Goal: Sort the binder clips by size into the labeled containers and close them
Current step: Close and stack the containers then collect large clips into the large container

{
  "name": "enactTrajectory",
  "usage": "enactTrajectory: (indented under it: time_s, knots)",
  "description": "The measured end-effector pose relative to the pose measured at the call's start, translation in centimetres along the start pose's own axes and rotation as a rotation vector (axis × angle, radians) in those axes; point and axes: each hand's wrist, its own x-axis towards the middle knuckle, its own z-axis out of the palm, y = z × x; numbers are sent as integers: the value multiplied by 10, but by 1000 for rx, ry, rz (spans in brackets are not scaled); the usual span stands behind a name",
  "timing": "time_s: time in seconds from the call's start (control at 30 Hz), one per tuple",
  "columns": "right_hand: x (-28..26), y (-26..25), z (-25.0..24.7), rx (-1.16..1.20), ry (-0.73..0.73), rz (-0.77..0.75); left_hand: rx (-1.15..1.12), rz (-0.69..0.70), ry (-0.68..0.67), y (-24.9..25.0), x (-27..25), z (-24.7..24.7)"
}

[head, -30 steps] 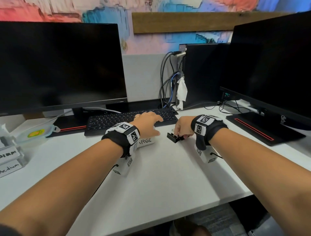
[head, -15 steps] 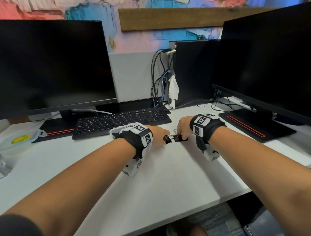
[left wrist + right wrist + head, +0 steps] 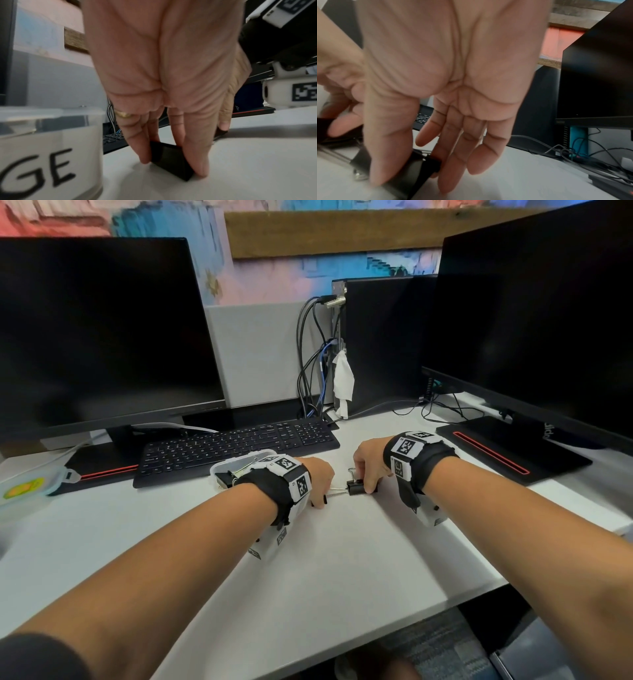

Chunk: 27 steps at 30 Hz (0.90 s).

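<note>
Desk: white top (image 3: 308, 570), filling the lower half of the head view.
Left hand: (image 3: 317, 481), centre of frame, thumb and fingers clamped on a small black binder clip (image 3: 169, 157) standing on the desk, as the left wrist view shows.
Right hand: (image 3: 368, 462), just right of centre, thumb and fingers pinched round a larger black binder clip (image 3: 358, 487); its wire handles reach toward the left hand.
Clip contact: the two clips lie close together; whether they touch cannot be told.
Handling, judged: light, rigid steel with a stiff spring; smooth painted faces may slip, so grip across the black body, not the loose wire loops, which swing.
Labeled container: clear tub (image 3: 236, 465) behind the left wrist, centre-left, lid off, clips inside; label ends "GE" (image 3: 39, 167), probably "LARGE".
Lid: clear, yellow sticker (image 3: 24, 487), far left edge.
Keyboard: black (image 3: 239, 446), behind the tub.
Monitors: two dark screens, upper left (image 3: 102, 330) and upper right (image 3: 534, 320).
Cables: bundle (image 3: 311, 364) at upper centre.
</note>
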Motion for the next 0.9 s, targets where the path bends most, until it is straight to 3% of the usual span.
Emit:
enactTrajectory:
  time_s: [0.27, 0.53, 0.67, 0.9]
  knots:
    - [-6, 0, -7, 196, 57, -9, -169, -63, 160, -20, -16, -15]
    - [-23, -36, -35, 252, 209, -65, -263, -218, 301, -83, -56, -16]
    - [-24, -61, -44, 265, 261, -134, -322, -324, 301, -112, -68, 6]
    - [-16, -98, -47, 373, 283, -252, -427, -287, 259, -132, -73, 37]
